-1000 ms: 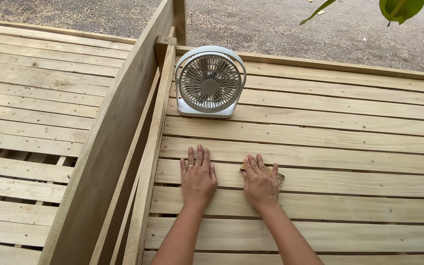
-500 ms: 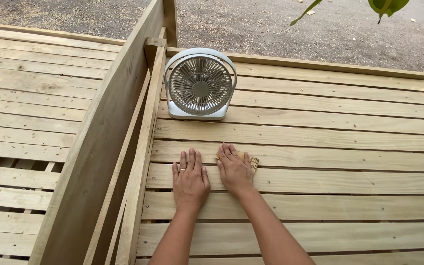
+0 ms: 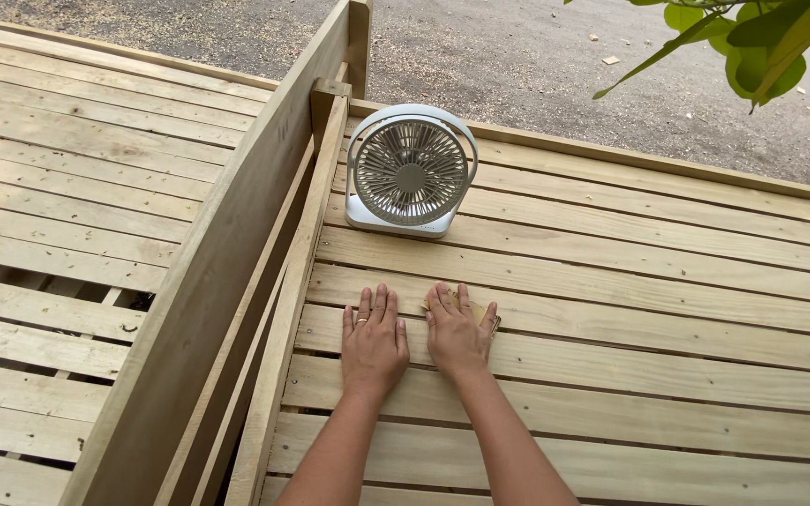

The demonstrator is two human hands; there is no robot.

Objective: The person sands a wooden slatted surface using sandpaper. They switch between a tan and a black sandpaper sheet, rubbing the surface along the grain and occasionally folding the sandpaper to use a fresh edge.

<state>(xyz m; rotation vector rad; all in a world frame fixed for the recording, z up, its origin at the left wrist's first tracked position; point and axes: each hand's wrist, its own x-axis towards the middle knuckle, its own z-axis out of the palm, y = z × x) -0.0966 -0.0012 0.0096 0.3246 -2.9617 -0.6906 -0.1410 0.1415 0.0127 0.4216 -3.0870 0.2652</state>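
Hands: both are laid palm down, side by side, on the wooden planks (image 3: 611, 328), the forearms reaching in from the bottom edge.
Left hand: the left hand (image 3: 373, 345) is spread flat with the fingers extended and slightly apart; a ring is seen on one finger; nothing is held, and only bare wood is touched.
Right hand: the right hand (image 3: 458, 334) is pressed flat, fingers extended, on a small tan piece of sandpaper (image 3: 482, 310), which is pinned against the plank rather than gripped.
Sandpaper: only its edges are seen, past the fingertips and at the outer side of the right hand; the rest is covered by the palm. It lies on the plank two boards nearer than the fan.
Fan: a small white round fan (image 3: 411, 171) is stood upright on the planks, beyond the hands and well apart from them, its grille turned toward the camera.
Beam: a long wooden beam (image 3: 227, 281) is set on edge just left of the left hand, running from the near edge to the far side.
Left deck: further planks (image 3: 67, 187) are seen beyond the beam, with gaps between some.
Background: gravel ground (image 3: 536, 66) is seen past the far edge, and green leaves (image 3: 761, 37) are hung in the top right corner.
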